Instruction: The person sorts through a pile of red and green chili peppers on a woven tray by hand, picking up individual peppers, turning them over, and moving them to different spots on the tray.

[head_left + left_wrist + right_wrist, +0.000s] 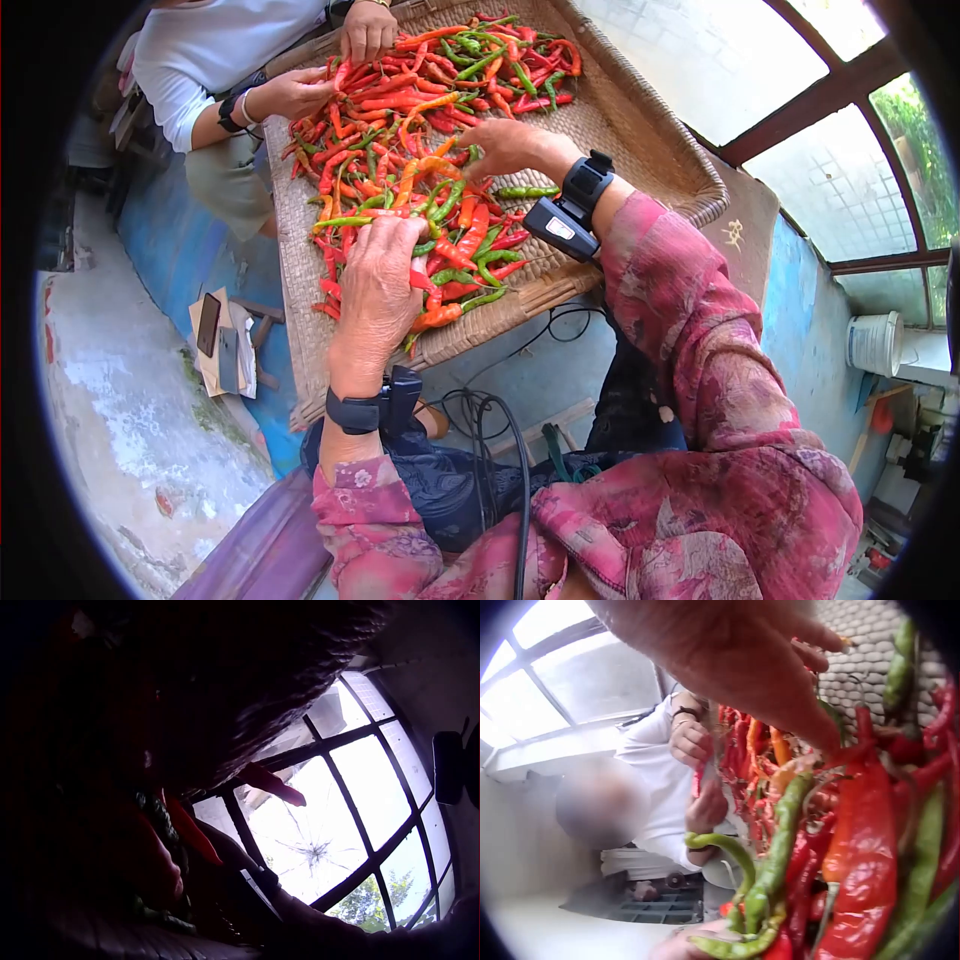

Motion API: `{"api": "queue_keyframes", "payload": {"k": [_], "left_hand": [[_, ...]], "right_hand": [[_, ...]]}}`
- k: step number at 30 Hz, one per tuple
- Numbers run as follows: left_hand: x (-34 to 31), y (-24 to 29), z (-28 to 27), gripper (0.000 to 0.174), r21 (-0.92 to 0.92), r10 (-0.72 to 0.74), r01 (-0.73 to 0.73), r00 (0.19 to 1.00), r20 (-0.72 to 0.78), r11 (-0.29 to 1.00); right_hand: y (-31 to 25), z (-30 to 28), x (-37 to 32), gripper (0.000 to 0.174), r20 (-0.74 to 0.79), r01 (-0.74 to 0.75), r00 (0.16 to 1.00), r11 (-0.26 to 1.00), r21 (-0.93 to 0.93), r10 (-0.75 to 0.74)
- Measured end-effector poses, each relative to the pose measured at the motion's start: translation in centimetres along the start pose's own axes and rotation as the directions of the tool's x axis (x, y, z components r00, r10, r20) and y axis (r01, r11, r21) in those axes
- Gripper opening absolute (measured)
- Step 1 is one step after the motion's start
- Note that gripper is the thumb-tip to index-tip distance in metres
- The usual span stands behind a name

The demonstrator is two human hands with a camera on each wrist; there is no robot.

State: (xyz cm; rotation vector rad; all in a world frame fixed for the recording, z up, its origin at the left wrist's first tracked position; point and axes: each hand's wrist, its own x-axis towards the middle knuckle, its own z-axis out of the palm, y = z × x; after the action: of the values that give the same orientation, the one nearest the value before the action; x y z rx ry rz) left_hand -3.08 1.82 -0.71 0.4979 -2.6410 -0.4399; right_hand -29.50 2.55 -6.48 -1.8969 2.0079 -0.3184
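Red, orange and green chili peppers (400, 165) lie heaped on a woven tray (640, 130). My left hand (380, 275) is at the near edge of the heap with its fingers curled over chilies. A red chili (274, 784) juts out from under that hand in the left wrist view. Green chilies (776, 855) rise beside its fingers in the right wrist view. My right hand (515, 148) reaches over the middle of the heap, thumb and fingers spread apart. Its thumb tip comes down at a red chili (866, 825).
Across the tray, another person in a white shirt (235, 55) has both hands at the chilies, with a red chili (698, 780) between them. Black cables (490, 400) hang below the near rim. Two phones (209, 323) lie at the left; a white bucket (875, 343) stands right.
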Motion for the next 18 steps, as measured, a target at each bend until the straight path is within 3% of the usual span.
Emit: {"api": "queue_keyframes", "payload": {"k": [1, 2, 4, 5, 8, 10, 14, 16, 18], "left_hand": [[-0.1, -0.1, 0.1, 0.034, 0.014, 0.002, -0.002, 1.0, -0.003, 1.0], [-0.1, -0.2, 0.0, 0.034, 0.016, -0.002, 0.003, 1.0, -0.008, 1.0], [-0.1, 0.0, 0.0, 0.034, -0.005, 0.009, -0.009, 1.0, -0.003, 1.0], [-0.1, 0.0, -0.1, 0.034, 0.002, 0.008, -0.008, 1.0, 0.008, 1.0], [-0.1, 0.0, 0.0, 0.035, -0.009, 0.009, -0.009, 1.0, -0.004, 1.0], [-0.1, -0.1, 0.2, 0.036, 0.002, 0.01, -0.01, 1.0, -0.006, 1.0], [-0.1, 0.0, 0.2, 0.037, 0.034, 0.01, -0.01, 1.0, 0.005, 0.999], [-0.1, 0.0, 0.2, 0.038, 0.028, 0.018, -0.018, 1.0, -0.001, 0.999], [0.0, -0.1, 0.3, 0.038, 0.023, 0.023, -0.022, 1.0, -0.009, 0.999]], "right_hand": [[-0.8, -0.2, -0.2, 0.048, 0.143, -0.084, 0.985, 0.995, -0.058, 0.092], [-1.1, 0.2, -0.2, 0.048, 0.144, -0.078, 0.986, 0.995, -0.06, 0.086], [-1.0, 1.1, -0.6, 0.054, -0.031, -0.115, 0.993, 0.982, -0.152, 0.111], [-1.0, 1.5, -0.8, 0.045, -0.082, -0.104, 0.992, 0.98, -0.168, 0.091], [0.2, 2.2, 0.8, 0.034, 0.032, -0.012, 0.999, 0.998, -0.064, 0.014], [0.1, 3.1, 1.3, 0.03, -0.004, -0.02, 1.0, 0.997, -0.074, 0.019], [-0.3, 3.1, 1.4, 0.026, 0.09, -0.07, 0.992, 0.987, -0.146, 0.084], [-0.5, 3.3, 0.8, 0.025, -0.016, 0.078, 0.997, 0.992, 0.1, -0.076], [-0.6, 3.5, 0.9, 0.03, -0.011, 0.082, 0.997, 0.989, 0.119, -0.081]]}}
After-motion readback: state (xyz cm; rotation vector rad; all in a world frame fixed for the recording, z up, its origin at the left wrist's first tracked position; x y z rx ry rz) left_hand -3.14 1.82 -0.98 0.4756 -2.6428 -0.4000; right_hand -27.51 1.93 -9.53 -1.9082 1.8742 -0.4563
